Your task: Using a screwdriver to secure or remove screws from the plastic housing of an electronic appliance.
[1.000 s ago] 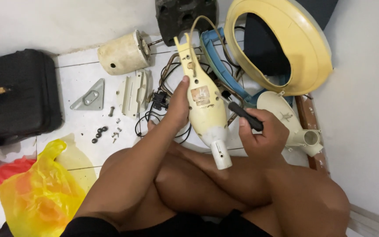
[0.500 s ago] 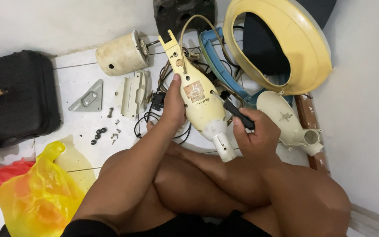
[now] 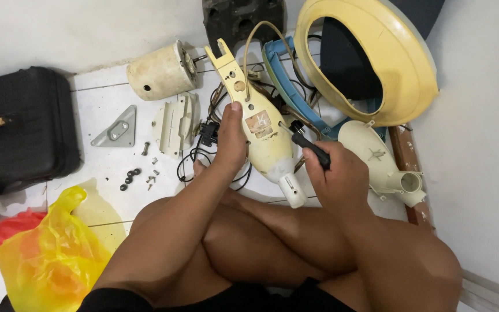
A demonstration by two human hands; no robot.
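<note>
Cream plastic fan neck (image 3: 264, 138) is gripped by the left hand (image 3: 227, 144), while the right hand (image 3: 337, 176) clenches what looks like a screwdriver (image 3: 307, 144).

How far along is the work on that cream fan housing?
Done: cream cylindrical motor, grey triangular bracket and loose screws lie out on the floor. In hand: left hand steadies the cream tapered plastic housing; right hand works a black-handled screwdriver. Left: wires remain attached.

Cream tapered fan housing (image 3: 261, 130) tilted above the floor tiles, black-handled screwdriver (image 3: 309, 148) touching its side.
</note>
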